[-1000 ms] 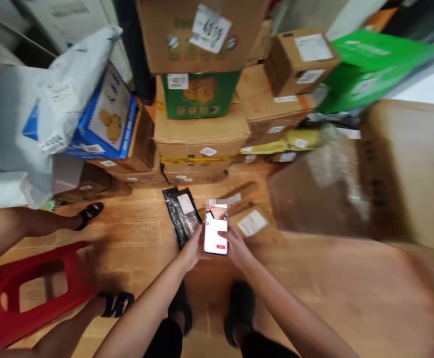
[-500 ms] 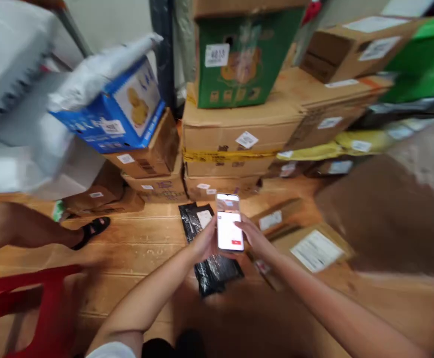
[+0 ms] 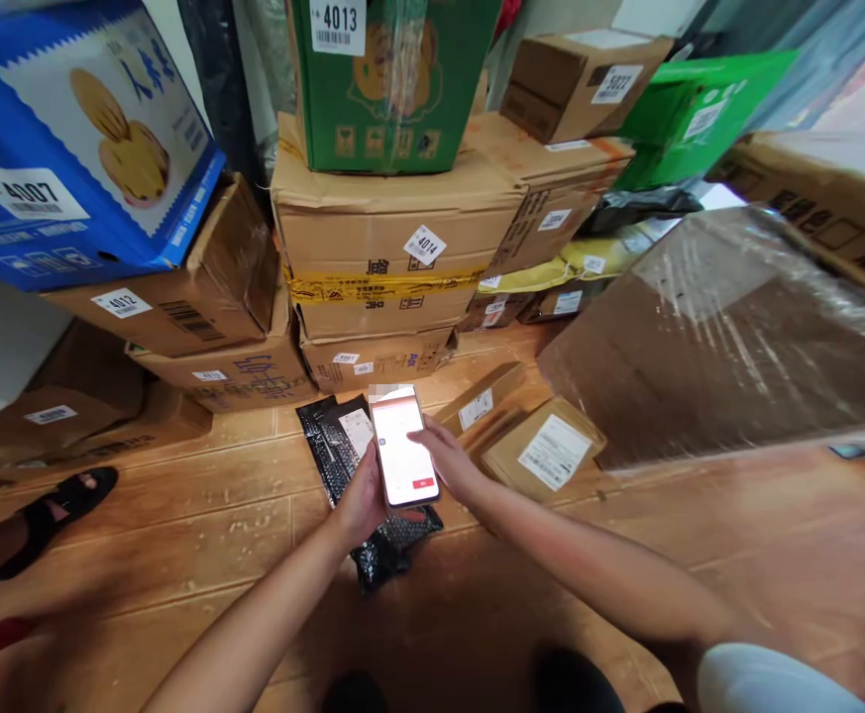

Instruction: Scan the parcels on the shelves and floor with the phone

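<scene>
Phone Held Upright in Both Hands, Screen Toward Wearer

The phone (image 3: 406,446) is located at the centre of the view, above the floor (image 3: 239,555), with its lit screen facing the wearer. A red button shows near the lower edge of the screen; its text is too small to read.

Left hand (image 3: 362,503): clamped on the lower left side of the phone. The fingers behind the phone are largely hidden.

Right hand (image 3: 451,458): positioned at the right edge, thumb extended over the screen. Whether the thumb touches the glass, and whether the remaining fingers grip the back, cannot be told.

Beneath and beyond the phone, black plastic parcels (image 3: 402,540) lie on the floor. To their right are a narrow carton (image 3: 507,382) and a flat labelled carton (image 3: 510,460).

Stacked boxes stand ahead. The green box (image 3: 402,89), marked 4013, rests on the carton marked 4014 (image 3: 358,218). At left, the blue box (image 3: 90,149), marked 4007, sits on the carton marked 4012 (image 3: 243,262). At right stands a large plastic-wrapped box (image 3: 700,366). Another person's sandalled foot (image 3: 67,503) is at far left.
</scene>
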Tool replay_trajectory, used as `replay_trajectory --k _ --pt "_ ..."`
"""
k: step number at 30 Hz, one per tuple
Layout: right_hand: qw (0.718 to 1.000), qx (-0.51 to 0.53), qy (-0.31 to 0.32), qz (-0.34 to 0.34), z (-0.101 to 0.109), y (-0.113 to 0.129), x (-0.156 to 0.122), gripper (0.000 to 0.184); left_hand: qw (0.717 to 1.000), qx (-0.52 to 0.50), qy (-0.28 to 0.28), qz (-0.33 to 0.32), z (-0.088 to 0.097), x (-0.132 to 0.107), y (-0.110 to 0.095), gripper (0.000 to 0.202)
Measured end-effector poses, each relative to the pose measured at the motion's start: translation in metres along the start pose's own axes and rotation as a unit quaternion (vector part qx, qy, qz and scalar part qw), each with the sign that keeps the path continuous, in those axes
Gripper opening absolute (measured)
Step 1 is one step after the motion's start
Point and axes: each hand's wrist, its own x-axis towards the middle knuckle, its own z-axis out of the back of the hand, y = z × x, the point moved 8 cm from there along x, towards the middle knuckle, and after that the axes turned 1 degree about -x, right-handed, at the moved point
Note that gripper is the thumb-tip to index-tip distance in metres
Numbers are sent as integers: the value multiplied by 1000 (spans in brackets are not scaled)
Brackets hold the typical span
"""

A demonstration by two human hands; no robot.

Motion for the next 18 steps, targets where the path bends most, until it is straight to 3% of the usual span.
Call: replay_trajectory --k 8,11,18 --pt "990 -128 -9 51 1 0 2 32 999 3 -34 -11 5 1 2 65" --pt "991 -130 -7 42 1 3 -3 33 999 4 -41 -10 2 0 3 64" --pt "992 -52 111 28 5 10 -17 38 999 21 -13 -25 -3 6 2 68"
